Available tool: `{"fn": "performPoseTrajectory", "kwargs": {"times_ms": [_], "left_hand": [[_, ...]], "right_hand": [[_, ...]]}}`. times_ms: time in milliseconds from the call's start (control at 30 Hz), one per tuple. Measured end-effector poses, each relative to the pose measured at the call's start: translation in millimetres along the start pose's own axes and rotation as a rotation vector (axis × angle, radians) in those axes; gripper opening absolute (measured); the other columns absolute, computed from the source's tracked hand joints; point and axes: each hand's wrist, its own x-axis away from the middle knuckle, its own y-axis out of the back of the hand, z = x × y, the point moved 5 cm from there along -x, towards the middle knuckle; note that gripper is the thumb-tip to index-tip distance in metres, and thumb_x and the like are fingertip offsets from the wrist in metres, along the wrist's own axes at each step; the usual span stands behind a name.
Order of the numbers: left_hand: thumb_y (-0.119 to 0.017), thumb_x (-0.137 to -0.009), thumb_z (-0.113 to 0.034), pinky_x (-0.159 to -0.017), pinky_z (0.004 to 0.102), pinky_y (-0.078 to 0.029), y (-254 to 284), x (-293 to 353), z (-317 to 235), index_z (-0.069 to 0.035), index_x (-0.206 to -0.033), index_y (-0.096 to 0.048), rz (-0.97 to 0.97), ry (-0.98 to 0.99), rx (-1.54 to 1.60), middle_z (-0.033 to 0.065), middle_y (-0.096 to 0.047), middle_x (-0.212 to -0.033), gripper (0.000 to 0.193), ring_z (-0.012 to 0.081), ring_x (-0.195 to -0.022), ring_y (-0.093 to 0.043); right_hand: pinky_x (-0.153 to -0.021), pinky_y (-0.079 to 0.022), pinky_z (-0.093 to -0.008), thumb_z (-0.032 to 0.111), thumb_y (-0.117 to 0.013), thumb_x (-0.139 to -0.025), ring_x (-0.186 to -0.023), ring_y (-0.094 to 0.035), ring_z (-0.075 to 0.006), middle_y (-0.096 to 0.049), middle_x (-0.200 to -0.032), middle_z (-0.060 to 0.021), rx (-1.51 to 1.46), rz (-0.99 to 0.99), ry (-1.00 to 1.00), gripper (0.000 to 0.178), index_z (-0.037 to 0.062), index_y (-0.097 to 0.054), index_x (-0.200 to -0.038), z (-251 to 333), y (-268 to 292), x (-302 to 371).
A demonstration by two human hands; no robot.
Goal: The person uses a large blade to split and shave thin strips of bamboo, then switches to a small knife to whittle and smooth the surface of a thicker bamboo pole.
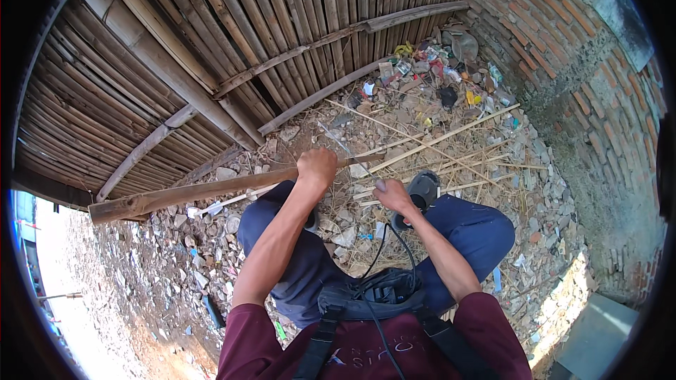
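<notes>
My left hand [318, 169] is closed in a fist at the wooden beam [204, 191], which slants across in front of my knees. My right hand [396, 198] is closed on a thin, blade-like tool [362, 167] that points up and away to the left, over the beam's narrower end. Its exact kind is too small to make out. Just beyond lie pale split bamboo strips [451, 137], crossing one another on the ground.
Around me the ground is covered with rubble and straw. A bamboo wall [296, 21] stands ahead and left, a brick wall [563, 49] on the right. Mixed litter [443, 70] is heaped in the far corner. A grey slab [595, 338] lies at lower right.
</notes>
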Motion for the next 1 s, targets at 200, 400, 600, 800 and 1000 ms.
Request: {"fn": "performPoseTrajectory", "kwargs": {"times_ms": [200,400,600,800,1000], "left_hand": [[-0.068,-0.092,-0.017,-0.097,0.0474,-0.061,2,-14,15,0.001,-0.113,-0.079,0.147,0.042,0.116,0.0229,-0.075,-0.125,0.029,0.0388,-0.116,-0.073],[-0.067,-0.092,-0.022,-0.104,0.0448,-0.057,-17,-44,29,-0.006,-0.124,-0.078,0.308,0.067,0.094,0.0166,-0.072,-0.136,0.037,0.0333,-0.128,-0.068],[-0.065,-0.093,-0.023,-0.103,0.0449,-0.058,-13,-53,28,-0.006,-0.123,-0.078,0.343,0.047,0.083,0.0185,-0.071,-0.136,0.037,0.0364,-0.127,-0.068],[-0.065,-0.093,-0.027,-0.103,0.0457,-0.057,-10,-49,37,-0.007,-0.122,-0.079,0.371,0.039,0.079,0.0174,-0.072,-0.136,0.039,0.0351,-0.126,-0.069],[-0.066,-0.092,-0.028,-0.103,0.0453,-0.057,5,-50,13,-0.007,-0.121,-0.079,0.327,0.060,0.067,0.0167,-0.073,-0.134,0.038,0.0336,-0.126,-0.069]], "right_hand": [[-0.075,-0.051,-0.0551,0.030,-0.065,-0.088,-0.082,-0.066,-0.0502,-0.065,-0.086,-0.0325,-0.140,0.113,0.157,0.035,-0.0045,-0.068,-0.086,56,3,16],[-0.071,-0.050,-0.0503,0.030,-0.070,-0.087,-0.068,-0.059,-0.0445,-0.060,-0.071,-0.0263,-0.122,-0.017,0.157,0.037,-0.0043,-0.057,-0.080,47,0,4],[-0.078,-0.052,-0.0534,0.027,-0.068,-0.088,-0.086,-0.067,-0.0496,-0.067,-0.086,-0.0316,-0.126,0.021,0.067,0.032,-0.0043,-0.066,-0.086,42,-3,9],[-0.077,-0.052,-0.0524,0.025,-0.071,-0.088,-0.081,-0.068,-0.0466,-0.064,-0.083,-0.0313,-0.118,0.045,0.127,0.032,-0.0067,-0.064,-0.085,69,6,9],[-0.071,-0.048,-0.0503,0.027,-0.072,-0.088,-0.071,-0.058,-0.0406,-0.059,-0.074,-0.0260,-0.186,-0.012,0.046,0.037,-0.0066,-0.058,-0.080,20,-2,1]]}}
